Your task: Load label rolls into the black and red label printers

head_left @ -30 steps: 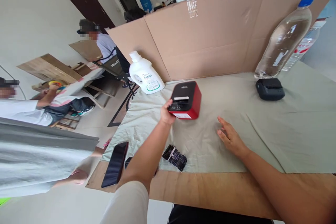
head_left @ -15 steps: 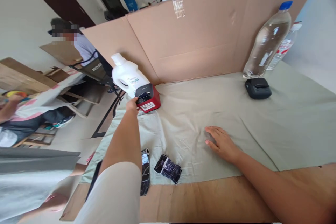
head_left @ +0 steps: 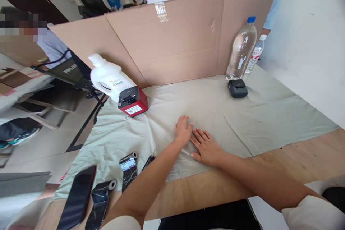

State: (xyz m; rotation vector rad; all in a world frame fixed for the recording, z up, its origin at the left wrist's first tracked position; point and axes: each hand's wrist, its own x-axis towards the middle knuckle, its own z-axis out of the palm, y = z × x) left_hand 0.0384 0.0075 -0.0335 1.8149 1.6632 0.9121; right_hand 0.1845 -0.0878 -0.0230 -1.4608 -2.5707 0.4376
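My left hand (head_left: pixel 183 131) lies flat on the pale green cloth (head_left: pixel 264 115) in the middle of the table, fingers spread, holding nothing. My right hand (head_left: pixel 206 146) rests flat beside it, palm down, touching the cloth. A red and black label printer (head_left: pixel 133 102) stands at the far left of the cloth, against a white detergent bottle (head_left: pixel 107 81), well apart from both hands.
A cardboard screen (head_left: pixel 175 43) walls the back. A clear water bottle (head_left: pixel 241 48), a smaller bottle (head_left: pixel 254 55) and a small black printer (head_left: pixel 237 88) stand at the back right. Black wrapped rolls (head_left: pixel 128 167) and a phone (head_left: pixel 78 196) lie near the front left. People sit at the left and behind.
My left hand has let go of the red printer, left beside the white bottle, and come back to the cloth next to my right hand. The view has shifted left and back.
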